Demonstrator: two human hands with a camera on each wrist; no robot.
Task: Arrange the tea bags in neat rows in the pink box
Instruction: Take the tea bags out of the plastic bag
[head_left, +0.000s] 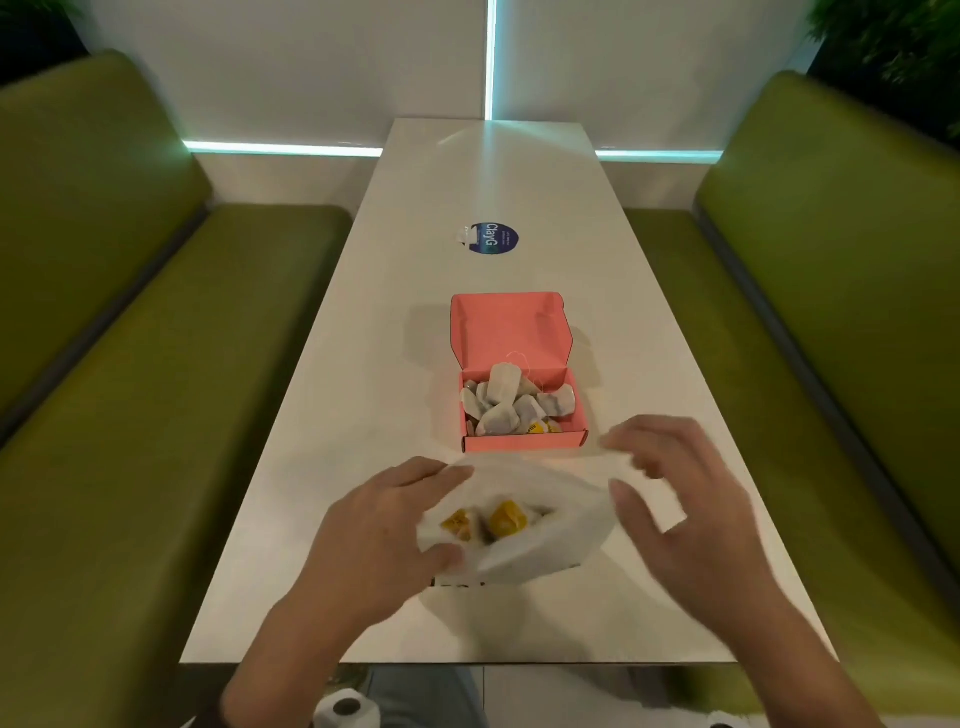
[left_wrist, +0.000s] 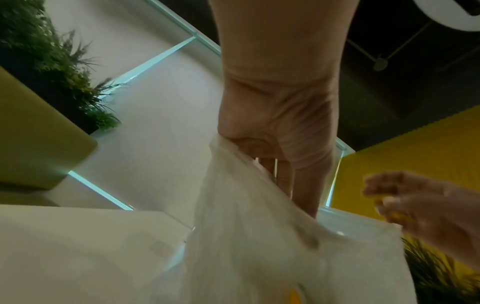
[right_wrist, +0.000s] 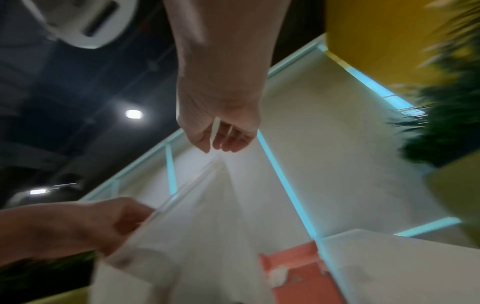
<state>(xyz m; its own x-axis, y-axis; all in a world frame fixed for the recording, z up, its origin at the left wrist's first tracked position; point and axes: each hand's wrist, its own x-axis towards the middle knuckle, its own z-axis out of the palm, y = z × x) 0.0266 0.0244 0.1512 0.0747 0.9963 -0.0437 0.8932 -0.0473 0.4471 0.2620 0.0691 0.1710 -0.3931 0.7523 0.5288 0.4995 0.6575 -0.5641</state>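
My left hand (head_left: 382, 525) grips the near-left edge of a white plastic bag (head_left: 540, 545) on the table (head_left: 519, 171), fingers curled round it. My right hand (head_left: 680, 499) is at the bag's right edge, fingers spread and blurred; I cannot tell whether they hold it. Just beyond, the pink box (head_left: 524, 441) sits open with tea bags (head_left: 501, 397) heaped loosely inside; yellow-tagged ones (head_left: 506, 517) lie in the bag.

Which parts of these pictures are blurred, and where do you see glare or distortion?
Head view: the right hand is smeared by motion, the open pink cardboard box stays sharp, the white table shows soft glare, and the green benches bow outward. Right wrist view: nearly everything is streaked. Left wrist view: the thin white plastic bag is soft.
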